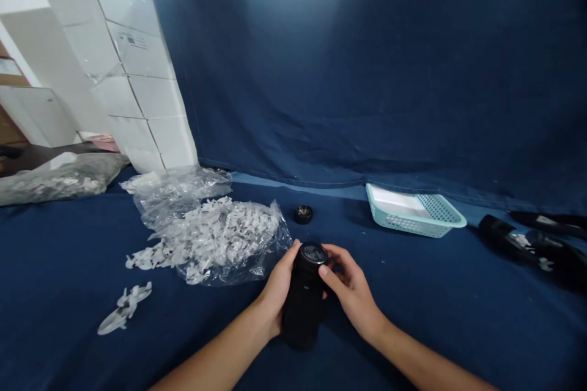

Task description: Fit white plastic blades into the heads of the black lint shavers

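A black cylinder (302, 311), bottle-like with a round, silver-edged top (314, 253), is held tilted in front of me. My left hand (279, 287) is wrapped around its left side, the thumb up by the rim. On the other side, my right hand (351, 290) grips the rim of the top between thumb and forefinger; its other fingers are partly hidden behind. Just beyond lies a small round black cap-like piece (303, 214). Left of my hands, many small white plastic parts (220, 235) spill from a clear plastic bag (261, 266).
One cluster of white parts (125, 308) lies separately at the left on the blue cloth (220, 342). A light-blue basket (413, 222) holds something white. Black items (536, 247) lie far right. White boxes (147, 85) are stacked left of a blue curtain (367, 73).
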`<state>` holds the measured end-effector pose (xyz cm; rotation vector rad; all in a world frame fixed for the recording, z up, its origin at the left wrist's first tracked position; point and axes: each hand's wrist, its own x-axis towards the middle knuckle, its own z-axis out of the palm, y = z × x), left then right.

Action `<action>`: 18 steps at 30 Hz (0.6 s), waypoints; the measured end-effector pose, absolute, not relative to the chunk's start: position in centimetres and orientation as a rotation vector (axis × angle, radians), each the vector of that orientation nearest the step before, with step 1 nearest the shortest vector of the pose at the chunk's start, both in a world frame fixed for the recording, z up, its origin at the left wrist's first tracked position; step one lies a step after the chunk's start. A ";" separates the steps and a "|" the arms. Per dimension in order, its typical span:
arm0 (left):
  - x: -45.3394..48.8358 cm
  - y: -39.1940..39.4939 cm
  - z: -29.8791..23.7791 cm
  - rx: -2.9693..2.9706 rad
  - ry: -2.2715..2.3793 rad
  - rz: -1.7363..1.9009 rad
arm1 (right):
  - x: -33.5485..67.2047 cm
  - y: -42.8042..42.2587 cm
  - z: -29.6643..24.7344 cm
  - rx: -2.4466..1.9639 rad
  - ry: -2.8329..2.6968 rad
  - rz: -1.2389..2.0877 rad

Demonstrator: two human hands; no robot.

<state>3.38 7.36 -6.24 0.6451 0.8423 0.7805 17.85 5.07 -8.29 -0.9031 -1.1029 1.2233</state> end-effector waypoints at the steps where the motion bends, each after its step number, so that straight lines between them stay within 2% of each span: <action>1: 3.4 7.4 -6.4 0.663 0.809 0.752 | 18.0 4.9 -8.1 -0.903 -1.135 1.210; 7: 3.9 7.0 -7.1 0.744 0.720 0.650 | 18.7 4.2 -7.5 -0.845 -1.346 1.204; 18: 3.6 7.1 -6.9 0.514 0.530 0.349 | 18.8 3.6 -7.3 -0.787 -1.496 1.144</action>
